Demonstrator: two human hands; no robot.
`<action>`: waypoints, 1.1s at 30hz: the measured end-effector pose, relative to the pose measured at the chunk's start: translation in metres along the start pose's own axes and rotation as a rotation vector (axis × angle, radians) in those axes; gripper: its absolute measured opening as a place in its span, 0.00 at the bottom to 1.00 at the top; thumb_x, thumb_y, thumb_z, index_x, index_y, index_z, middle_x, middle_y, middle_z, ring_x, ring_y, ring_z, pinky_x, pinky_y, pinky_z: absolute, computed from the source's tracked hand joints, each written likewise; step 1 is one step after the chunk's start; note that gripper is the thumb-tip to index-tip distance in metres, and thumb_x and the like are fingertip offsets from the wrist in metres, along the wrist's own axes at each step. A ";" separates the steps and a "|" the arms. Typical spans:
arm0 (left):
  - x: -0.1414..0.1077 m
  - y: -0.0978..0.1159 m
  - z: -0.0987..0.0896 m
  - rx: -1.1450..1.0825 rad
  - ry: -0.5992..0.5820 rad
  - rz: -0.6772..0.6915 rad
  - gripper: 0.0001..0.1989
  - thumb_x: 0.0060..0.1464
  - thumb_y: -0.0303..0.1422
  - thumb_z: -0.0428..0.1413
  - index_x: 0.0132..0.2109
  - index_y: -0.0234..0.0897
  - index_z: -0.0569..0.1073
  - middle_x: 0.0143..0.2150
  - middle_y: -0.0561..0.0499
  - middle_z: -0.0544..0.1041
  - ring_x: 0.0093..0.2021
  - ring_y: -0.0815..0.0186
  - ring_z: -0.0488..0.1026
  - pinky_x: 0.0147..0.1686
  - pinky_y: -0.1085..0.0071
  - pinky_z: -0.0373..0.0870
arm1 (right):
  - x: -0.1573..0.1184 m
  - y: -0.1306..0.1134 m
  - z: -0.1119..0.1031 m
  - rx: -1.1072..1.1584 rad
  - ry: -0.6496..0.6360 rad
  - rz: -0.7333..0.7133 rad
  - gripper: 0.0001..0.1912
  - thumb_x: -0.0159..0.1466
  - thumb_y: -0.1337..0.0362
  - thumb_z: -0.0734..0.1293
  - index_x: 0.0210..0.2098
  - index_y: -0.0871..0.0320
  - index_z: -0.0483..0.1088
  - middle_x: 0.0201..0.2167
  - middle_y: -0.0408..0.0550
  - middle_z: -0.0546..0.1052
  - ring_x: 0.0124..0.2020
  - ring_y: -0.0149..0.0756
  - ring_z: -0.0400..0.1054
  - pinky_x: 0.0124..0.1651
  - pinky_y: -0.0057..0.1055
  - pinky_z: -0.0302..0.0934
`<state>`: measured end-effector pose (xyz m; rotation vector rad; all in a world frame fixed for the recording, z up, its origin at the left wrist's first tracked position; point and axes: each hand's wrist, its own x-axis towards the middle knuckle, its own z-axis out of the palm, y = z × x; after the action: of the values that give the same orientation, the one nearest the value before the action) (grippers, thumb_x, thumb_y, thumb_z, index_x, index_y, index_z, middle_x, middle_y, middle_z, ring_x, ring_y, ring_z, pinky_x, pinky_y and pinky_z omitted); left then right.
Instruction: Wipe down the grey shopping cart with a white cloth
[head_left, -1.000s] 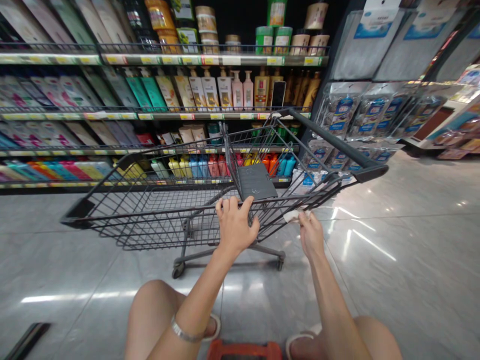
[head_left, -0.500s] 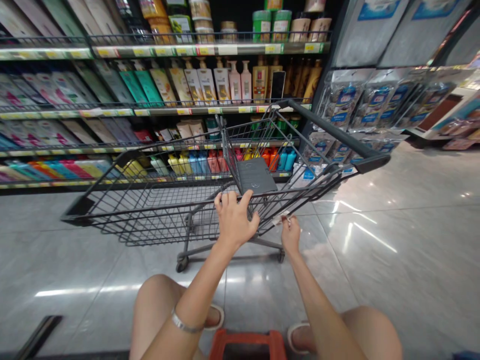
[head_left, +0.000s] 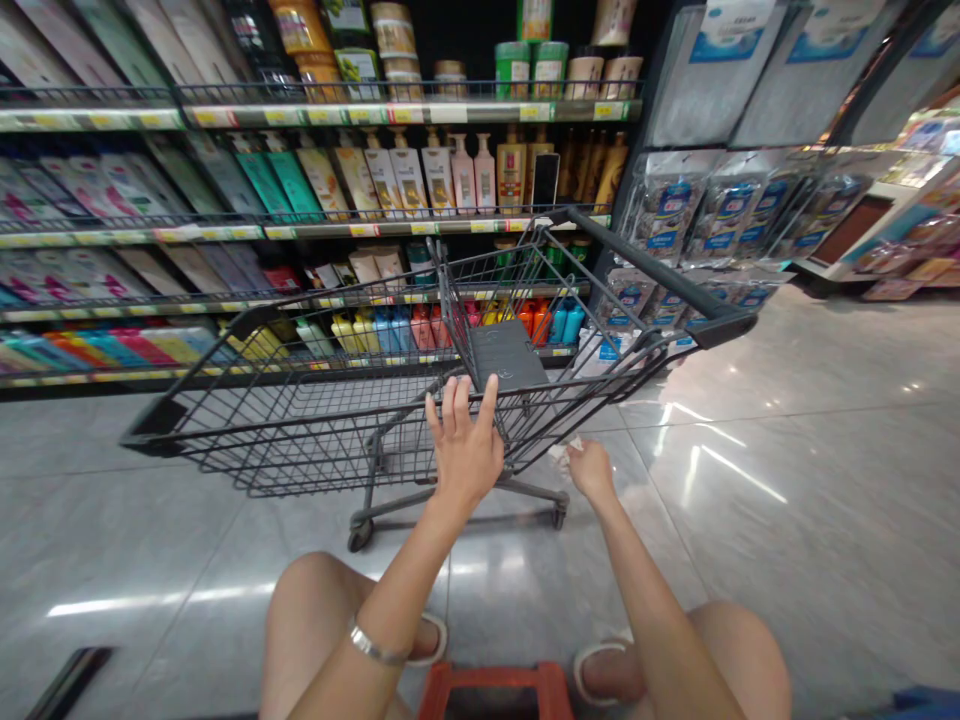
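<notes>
A dark grey wire shopping cart (head_left: 300,425) stands sideways in front of me on its wheels. My left hand (head_left: 466,445) is on the near side of its basket, fingers apart and hooked over the top rim, back of the hand towards me. Low beside the cart's handle end, my right hand (head_left: 591,468) is closed on a crumpled white tissue (head_left: 566,453), which pokes out past the fingers close to the lower wires. Whether the tissue touches the wires, I cannot tell. A grey fold-down seat panel (head_left: 510,352) lies inside the cart, just beyond my left hand.
Shelves (head_left: 420,228) of bottles and jars run behind the cart. Packaged goods hang on a rack (head_left: 675,205) at the right. An orange-red stool (head_left: 495,680) is between my legs on the grey tiled floor (head_left: 750,520). A dark bar (head_left: 75,680) shows at lower left.
My left hand's fingers have straightened on the rim and its thumb has drawn in. My right hand has shifted slightly right and turned, with more of the tissue showing. The view has tilted slightly.
</notes>
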<state>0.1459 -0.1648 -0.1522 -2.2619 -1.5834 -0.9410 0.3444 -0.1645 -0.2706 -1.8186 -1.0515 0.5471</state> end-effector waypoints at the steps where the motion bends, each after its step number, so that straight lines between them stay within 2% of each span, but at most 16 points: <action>1: -0.009 0.002 0.004 -0.068 0.028 -0.008 0.32 0.53 0.26 0.50 0.66 0.41 0.56 0.63 0.36 0.57 0.66 0.47 0.51 0.63 0.42 0.43 | -0.004 -0.003 -0.008 0.001 0.023 -0.004 0.15 0.65 0.56 0.65 0.46 0.60 0.69 0.43 0.47 0.74 0.39 0.33 0.70 0.41 0.36 0.68; 2: -0.019 0.004 0.009 -0.178 0.022 0.019 0.30 0.54 0.26 0.49 0.64 0.39 0.59 0.60 0.36 0.60 0.64 0.48 0.54 0.62 0.44 0.47 | -0.008 -0.007 -0.016 0.005 0.054 -0.013 0.15 0.66 0.56 0.64 0.44 0.61 0.69 0.40 0.46 0.74 0.37 0.32 0.70 0.40 0.35 0.67; 4: -0.036 0.011 0.020 -0.262 -0.052 0.078 0.28 0.53 0.25 0.49 0.61 0.40 0.64 0.53 0.40 0.67 0.57 0.55 0.63 0.58 0.54 0.60 | -0.018 -0.020 -0.028 0.021 0.133 -0.050 0.15 0.67 0.55 0.61 0.39 0.61 0.69 0.34 0.46 0.74 0.34 0.33 0.69 0.39 0.34 0.66; 6: -0.046 0.019 0.032 -0.319 -0.117 0.094 0.28 0.50 0.23 0.48 0.60 0.37 0.65 0.53 0.41 0.68 0.54 0.58 0.66 0.54 0.60 0.66 | -0.027 -0.037 -0.033 0.038 0.206 -0.107 0.17 0.67 0.53 0.57 0.39 0.60 0.68 0.34 0.48 0.73 0.37 0.36 0.68 0.42 0.35 0.64; 10: -0.047 0.033 0.054 -0.395 -0.180 0.010 0.30 0.49 0.20 0.45 0.61 0.30 0.60 0.55 0.38 0.68 0.57 0.58 0.65 0.55 0.57 0.67 | -0.034 -0.070 -0.023 0.037 0.254 -0.200 0.16 0.64 0.53 0.60 0.40 0.59 0.67 0.41 0.52 0.70 0.45 0.39 0.65 0.49 0.35 0.60; 14: -0.039 0.038 0.070 -0.442 -0.262 -0.038 0.27 0.49 0.18 0.45 0.58 0.32 0.63 0.55 0.41 0.71 0.58 0.61 0.67 0.57 0.59 0.66 | -0.029 -0.080 -0.004 -0.013 0.209 -0.209 0.11 0.64 0.59 0.59 0.37 0.58 0.69 0.40 0.51 0.68 0.42 0.38 0.65 0.45 0.33 0.58; 17: -0.034 0.034 0.079 -0.431 -0.320 -0.090 0.23 0.54 0.21 0.44 0.57 0.30 0.64 0.56 0.38 0.71 0.58 0.61 0.68 0.57 0.59 0.67 | -0.032 -0.070 0.006 -0.058 0.148 -0.186 0.09 0.62 0.66 0.58 0.33 0.57 0.70 0.37 0.49 0.68 0.38 0.37 0.64 0.41 0.31 0.56; 20: -0.030 0.028 0.084 -0.393 -0.376 -0.146 0.19 0.60 0.25 0.45 0.57 0.30 0.65 0.54 0.38 0.74 0.54 0.61 0.71 0.54 0.60 0.70 | -0.044 -0.048 0.013 -0.072 0.110 -0.134 0.09 0.60 0.69 0.59 0.30 0.57 0.70 0.33 0.46 0.69 0.34 0.34 0.64 0.37 0.30 0.55; 22: -0.027 0.026 0.085 -0.360 -0.412 -0.173 0.17 0.62 0.28 0.46 0.56 0.31 0.67 0.51 0.41 0.76 0.49 0.63 0.74 0.50 0.60 0.72 | -0.053 -0.029 0.015 -0.059 0.120 -0.078 0.08 0.62 0.67 0.61 0.28 0.59 0.70 0.31 0.44 0.69 0.32 0.32 0.64 0.35 0.29 0.56; 25: -0.023 0.024 0.086 -0.305 -0.458 -0.199 0.15 0.62 0.34 0.50 0.53 0.35 0.69 0.48 0.46 0.76 0.45 0.65 0.75 0.47 0.60 0.74 | -0.058 -0.003 0.011 -0.014 0.193 0.006 0.12 0.65 0.57 0.63 0.34 0.60 0.69 0.33 0.43 0.71 0.33 0.30 0.66 0.38 0.32 0.62; 28: -0.019 0.024 0.087 -0.242 -0.505 -0.216 0.15 0.61 0.37 0.52 0.51 0.35 0.70 0.46 0.47 0.75 0.43 0.66 0.75 0.44 0.61 0.74 | -0.046 0.008 0.002 0.060 0.292 0.045 0.14 0.65 0.53 0.63 0.38 0.60 0.68 0.36 0.44 0.72 0.35 0.31 0.67 0.40 0.34 0.64; 31: -0.015 0.023 0.088 -0.184 -0.559 -0.219 0.15 0.60 0.39 0.52 0.50 0.35 0.70 0.45 0.48 0.75 0.41 0.67 0.74 0.42 0.62 0.75 | -0.022 0.004 -0.005 0.156 0.340 0.033 0.11 0.67 0.59 0.57 0.42 0.58 0.65 0.33 0.43 0.70 0.32 0.31 0.66 0.36 0.30 0.61; 33: -0.013 0.022 0.088 -0.153 -0.590 -0.211 0.14 0.60 0.39 0.53 0.49 0.35 0.71 0.44 0.48 0.75 0.40 0.67 0.74 0.41 0.63 0.74 | -0.006 -0.004 -0.004 0.210 0.332 0.007 0.14 0.65 0.64 0.52 0.47 0.56 0.62 0.35 0.45 0.70 0.33 0.32 0.65 0.36 0.29 0.60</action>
<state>0.1959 -0.1381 -0.2239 -2.6851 -2.0759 -0.4588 0.3426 -0.1710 -0.2658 -1.6572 -0.7346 0.3300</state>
